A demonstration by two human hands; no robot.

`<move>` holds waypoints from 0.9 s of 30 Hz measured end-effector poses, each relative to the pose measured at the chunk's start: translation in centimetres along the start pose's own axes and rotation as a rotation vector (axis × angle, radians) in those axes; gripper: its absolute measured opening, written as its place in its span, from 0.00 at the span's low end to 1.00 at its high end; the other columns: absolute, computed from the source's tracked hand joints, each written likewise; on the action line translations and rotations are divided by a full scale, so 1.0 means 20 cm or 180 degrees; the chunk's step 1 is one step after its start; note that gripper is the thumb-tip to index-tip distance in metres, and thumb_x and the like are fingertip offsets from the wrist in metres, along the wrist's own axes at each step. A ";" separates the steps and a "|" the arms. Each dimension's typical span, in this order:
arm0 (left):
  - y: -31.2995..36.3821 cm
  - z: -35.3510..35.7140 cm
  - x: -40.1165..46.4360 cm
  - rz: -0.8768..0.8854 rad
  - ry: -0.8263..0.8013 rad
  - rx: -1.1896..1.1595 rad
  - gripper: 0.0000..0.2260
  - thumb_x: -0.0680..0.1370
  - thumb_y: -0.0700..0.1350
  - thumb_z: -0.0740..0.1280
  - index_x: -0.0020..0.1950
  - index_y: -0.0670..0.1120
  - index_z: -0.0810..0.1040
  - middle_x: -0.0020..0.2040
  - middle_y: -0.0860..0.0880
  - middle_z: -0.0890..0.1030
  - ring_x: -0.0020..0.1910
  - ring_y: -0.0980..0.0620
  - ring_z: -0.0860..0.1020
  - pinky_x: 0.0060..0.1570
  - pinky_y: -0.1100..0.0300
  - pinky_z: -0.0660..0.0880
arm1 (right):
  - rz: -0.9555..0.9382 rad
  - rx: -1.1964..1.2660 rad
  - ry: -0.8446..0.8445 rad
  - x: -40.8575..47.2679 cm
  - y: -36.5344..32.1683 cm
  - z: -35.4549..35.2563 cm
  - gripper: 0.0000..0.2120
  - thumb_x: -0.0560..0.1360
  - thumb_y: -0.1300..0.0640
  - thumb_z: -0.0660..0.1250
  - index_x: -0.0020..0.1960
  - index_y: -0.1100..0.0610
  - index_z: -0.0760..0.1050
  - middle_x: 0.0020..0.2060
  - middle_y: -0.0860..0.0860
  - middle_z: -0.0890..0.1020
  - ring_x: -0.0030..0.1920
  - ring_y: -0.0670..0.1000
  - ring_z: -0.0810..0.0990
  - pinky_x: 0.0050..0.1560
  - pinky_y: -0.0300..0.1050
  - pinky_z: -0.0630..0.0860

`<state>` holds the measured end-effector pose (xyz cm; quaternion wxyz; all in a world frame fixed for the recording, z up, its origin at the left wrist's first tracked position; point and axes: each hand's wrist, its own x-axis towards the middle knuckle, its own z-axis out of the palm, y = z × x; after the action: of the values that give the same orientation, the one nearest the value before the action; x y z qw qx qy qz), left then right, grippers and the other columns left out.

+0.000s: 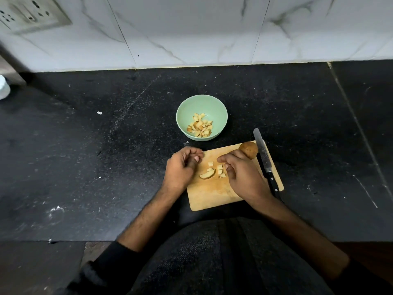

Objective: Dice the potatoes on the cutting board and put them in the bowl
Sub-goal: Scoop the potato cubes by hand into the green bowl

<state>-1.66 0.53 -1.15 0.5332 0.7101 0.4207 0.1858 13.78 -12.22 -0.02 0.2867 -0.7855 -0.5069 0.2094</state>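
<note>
A wooden cutting board [212, 194] lies on the black counter in front of me. Several potato dice [220, 170] and one curved potato slice [207, 174] rest on its middle. A whole unpeeled potato [249, 149] sits at the board's far right corner. My left hand [182, 168] hovers at the board's left edge, fingers curled, holding nothing that I can see. My right hand [242, 175] rests over the board right of the dice, fingers spread and bent down. A knife [264, 160] lies along the board's right edge, apart from both hands. The green bowl [182, 116] beyond the board holds several dice.
A marble-tiled wall [191, 28] rises behind the counter, with a socket plate [32, 13] at the upper left. A white object [3, 88] stands at the far left edge. Small white specks dot the black counter [85, 145].
</note>
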 end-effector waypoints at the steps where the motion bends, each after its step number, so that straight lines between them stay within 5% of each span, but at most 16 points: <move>1: 0.00 -0.01 -0.01 0.0005 -0.0016 0.0208 0.07 0.80 0.38 0.69 0.54 0.49 0.83 0.47 0.55 0.86 0.47 0.62 0.82 0.51 0.66 0.77 | -0.0186 -0.0046 -0.0113 0.01 0.02 0.00 0.19 0.78 0.66 0.65 0.66 0.52 0.77 0.62 0.45 0.74 0.61 0.43 0.73 0.65 0.42 0.72; 3: 0.00 -0.02 -0.02 0.0026 -0.0172 0.0430 0.06 0.76 0.40 0.74 0.51 0.50 0.83 0.44 0.53 0.85 0.42 0.60 0.81 0.44 0.68 0.76 | -0.0604 -0.0291 -0.0707 0.03 0.04 0.02 0.24 0.78 0.63 0.66 0.73 0.50 0.71 0.71 0.44 0.69 0.70 0.46 0.66 0.72 0.45 0.66; 6: 0.00 0.00 -0.04 0.0108 -0.0431 0.0921 0.14 0.70 0.44 0.80 0.50 0.50 0.80 0.42 0.53 0.82 0.41 0.54 0.80 0.46 0.57 0.79 | -0.1054 -0.0791 -0.1265 0.06 0.06 0.04 0.26 0.80 0.61 0.62 0.76 0.47 0.66 0.76 0.44 0.63 0.76 0.47 0.58 0.73 0.45 0.60; 12: 0.00 0.01 -0.03 0.0034 -0.0568 0.1281 0.18 0.68 0.45 0.81 0.51 0.54 0.76 0.39 0.56 0.81 0.40 0.58 0.80 0.47 0.51 0.79 | -0.1166 -0.1069 -0.0707 0.04 0.08 -0.04 0.13 0.80 0.61 0.65 0.63 0.54 0.78 0.60 0.48 0.76 0.61 0.50 0.72 0.57 0.49 0.76; 19: 0.00 0.03 -0.03 0.0291 -0.0691 0.1588 0.09 0.74 0.47 0.76 0.52 0.53 0.84 0.44 0.56 0.79 0.44 0.57 0.79 0.49 0.55 0.79 | -0.0807 -0.1549 -0.0859 -0.09 0.07 -0.08 0.21 0.81 0.62 0.62 0.72 0.52 0.71 0.72 0.52 0.69 0.71 0.55 0.65 0.64 0.50 0.71; 27: 0.02 0.04 -0.04 0.0403 -0.0692 0.1496 0.11 0.71 0.53 0.78 0.51 0.53 0.83 0.45 0.57 0.79 0.45 0.59 0.78 0.48 0.57 0.78 | -0.0383 -0.1480 -0.0617 -0.01 0.01 -0.04 0.10 0.78 0.62 0.64 0.57 0.55 0.78 0.57 0.52 0.75 0.54 0.52 0.75 0.54 0.46 0.75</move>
<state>-1.34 -0.66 -0.89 0.3830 0.8551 0.3473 0.0385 14.21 -12.64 0.44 0.0605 -0.7749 -0.6124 0.1441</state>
